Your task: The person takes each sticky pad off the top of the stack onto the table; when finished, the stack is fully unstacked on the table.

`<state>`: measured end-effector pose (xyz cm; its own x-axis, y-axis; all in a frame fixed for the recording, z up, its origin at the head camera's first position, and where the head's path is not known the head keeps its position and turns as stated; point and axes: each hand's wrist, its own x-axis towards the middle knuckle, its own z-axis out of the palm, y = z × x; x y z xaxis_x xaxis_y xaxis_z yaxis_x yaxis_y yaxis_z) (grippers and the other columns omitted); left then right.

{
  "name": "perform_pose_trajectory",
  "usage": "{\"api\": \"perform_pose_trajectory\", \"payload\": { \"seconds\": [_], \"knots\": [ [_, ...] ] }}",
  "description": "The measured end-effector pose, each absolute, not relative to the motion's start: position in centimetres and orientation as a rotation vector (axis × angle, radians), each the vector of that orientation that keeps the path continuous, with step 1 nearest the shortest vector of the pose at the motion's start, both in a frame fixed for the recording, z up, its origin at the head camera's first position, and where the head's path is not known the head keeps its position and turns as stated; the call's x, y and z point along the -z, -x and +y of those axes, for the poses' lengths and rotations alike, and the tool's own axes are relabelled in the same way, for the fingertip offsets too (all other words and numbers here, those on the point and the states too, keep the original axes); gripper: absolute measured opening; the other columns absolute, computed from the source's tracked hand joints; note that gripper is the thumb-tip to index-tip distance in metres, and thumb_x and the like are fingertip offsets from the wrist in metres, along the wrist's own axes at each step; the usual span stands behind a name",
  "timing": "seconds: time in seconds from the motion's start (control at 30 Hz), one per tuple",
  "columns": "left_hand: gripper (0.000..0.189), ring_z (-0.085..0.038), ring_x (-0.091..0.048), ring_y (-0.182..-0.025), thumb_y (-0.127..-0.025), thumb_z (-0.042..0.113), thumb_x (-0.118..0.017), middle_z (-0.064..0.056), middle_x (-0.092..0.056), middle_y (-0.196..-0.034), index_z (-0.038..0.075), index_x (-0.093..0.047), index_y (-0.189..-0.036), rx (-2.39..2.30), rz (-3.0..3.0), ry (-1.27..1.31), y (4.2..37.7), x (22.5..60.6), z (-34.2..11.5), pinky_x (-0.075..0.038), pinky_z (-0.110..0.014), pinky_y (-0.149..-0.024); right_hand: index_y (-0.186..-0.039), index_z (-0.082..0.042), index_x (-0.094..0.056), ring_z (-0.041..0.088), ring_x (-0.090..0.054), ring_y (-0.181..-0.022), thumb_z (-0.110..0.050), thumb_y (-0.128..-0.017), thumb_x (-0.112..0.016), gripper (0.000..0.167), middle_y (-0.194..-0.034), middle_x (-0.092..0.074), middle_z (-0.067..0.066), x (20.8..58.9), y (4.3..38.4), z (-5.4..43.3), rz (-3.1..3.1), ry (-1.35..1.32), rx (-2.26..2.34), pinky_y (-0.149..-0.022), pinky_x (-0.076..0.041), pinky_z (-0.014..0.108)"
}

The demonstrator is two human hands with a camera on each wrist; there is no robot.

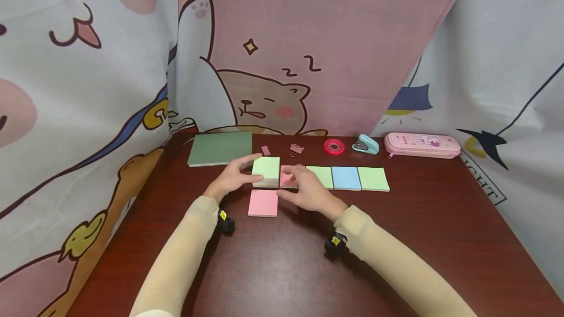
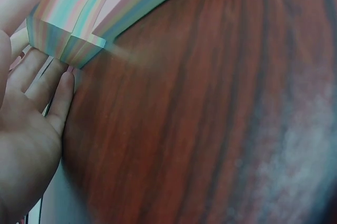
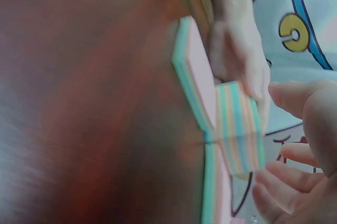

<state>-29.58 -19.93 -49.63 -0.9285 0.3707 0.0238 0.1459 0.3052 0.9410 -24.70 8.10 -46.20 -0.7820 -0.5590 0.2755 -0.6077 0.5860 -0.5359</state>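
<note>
A tall stack of sticky note pads (image 1: 266,166), pale green on top with striped sides, stands at the left end of a row. My left hand (image 1: 232,178) grips its left side, thumb at the front and fingers behind. My right hand (image 1: 310,192) hovers with loosely bent, parted fingers over a pink sticky note pad (image 1: 286,178), partly hiding it; in the right wrist view its fingers (image 3: 287,182) are near the stack (image 3: 239,129). Another pink pad (image 1: 263,203) lies just in front of the stack. Rightward run a green pad (image 1: 323,176), a blue pad (image 1: 346,178) and a green pad (image 1: 373,179).
Along the back of the dark wooden table (image 1: 282,268) lie a green notebook (image 1: 220,148), a small pink eraser-like block (image 1: 266,150), a pink binder clip (image 1: 297,148), a red tape roll (image 1: 334,147), a turquoise stapler (image 1: 366,144) and a pink pencil case (image 1: 422,145). Printed curtains hang behind.
</note>
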Motion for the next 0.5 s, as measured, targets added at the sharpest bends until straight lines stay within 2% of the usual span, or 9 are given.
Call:
{"api": "perform_pose_trajectory", "payload": {
  "seconds": [0.17, 0.27, 0.4, 0.5],
  "knots": [
    [0.077, -0.030, -0.045, -0.148, -0.091, 0.018, -0.085, -0.007, -0.053, -0.157, 0.011, -0.047, -0.159, -1.693, 2.357, -0.484, 29.6, 49.6, -20.0, -0.041, -0.055, -0.116, -0.139, 0.004, -0.059, 0.037, -0.056, -0.133, -0.037, -0.087, -0.087, 0.072, -0.139, -0.062, 0.019, 45.1, 27.1, 7.1, -2.679, -0.997, -0.868, -0.113, -0.046, 0.051],
    [0.076, -0.031, -0.044, -0.149, -0.093, 0.016, -0.083, -0.008, -0.052, -0.158, 0.011, -0.047, -0.159, -1.697, 2.345, -0.501, 29.6, 49.6, -20.0, -0.041, -0.055, -0.116, -0.142, 0.006, -0.056, 0.038, -0.051, -0.140, -0.037, -0.087, -0.086, 0.077, -0.145, -0.058, 0.022, 44.7, 28.2, 6.1, -2.700, -1.060, -0.808, -0.118, -0.041, 0.053],
    [0.076, -0.031, -0.044, -0.149, -0.094, 0.014, -0.082, -0.009, -0.051, -0.160, 0.011, -0.045, -0.160, -1.693, 2.334, -0.534, 29.5, 49.5, -20.1, -0.042, -0.055, -0.116, -0.148, 0.003, -0.052, 0.036, -0.050, -0.139, -0.039, -0.089, -0.085, 0.080, -0.149, -0.055, 0.021, 44.8, 29.3, 4.9, -2.782, -1.131, -0.772, -0.115, -0.043, 0.051],
    [0.076, -0.030, -0.044, -0.149, -0.094, 0.015, -0.081, -0.009, -0.050, -0.160, 0.011, -0.044, -0.160, -1.686, 2.329, -0.543, 29.6, 49.6, -20.1, -0.043, -0.054, -0.116, -0.150, 0.001, -0.051, 0.032, -0.056, -0.129, -0.039, -0.090, -0.084, 0.079, -0.145, -0.058, 0.018, 45.0, 29.9, 4.3, -2.837, -1.143, -0.764, -0.107, -0.049, 0.047]
  ]
}}
